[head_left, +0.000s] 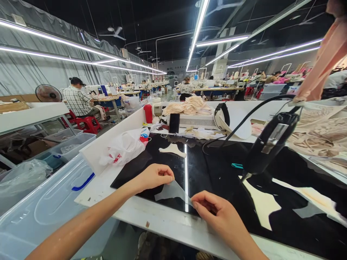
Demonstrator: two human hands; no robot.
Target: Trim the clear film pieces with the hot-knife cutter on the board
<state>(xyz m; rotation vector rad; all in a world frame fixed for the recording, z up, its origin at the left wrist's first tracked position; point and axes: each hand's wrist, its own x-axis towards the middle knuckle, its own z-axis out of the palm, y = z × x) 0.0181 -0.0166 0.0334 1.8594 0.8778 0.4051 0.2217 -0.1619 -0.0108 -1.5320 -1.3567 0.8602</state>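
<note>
Above the black work surface (214,177), a thin translucent grey cut piece (173,192) is stretched between my hands. My left hand (155,177) pinches its upper edge between thumb and fingers. The pointed right end is caught in the fingertips of my right hand (215,209). A cream cut piece (173,149) lies flat beyond my left hand. Right of my right hand lies another cream piece (261,204), partly under the tip of a black hanging tool (271,144). Further right are a pale curved piece (314,196) and a second translucent piece (307,210).
A white plastic bag (126,146) rests at the left rim. At the back are a phone (174,123), a red container (148,113) and a heap of beige fabric (189,105). A teal clip-like item (237,165) lies near the tool. A person (77,97) sits far left.
</note>
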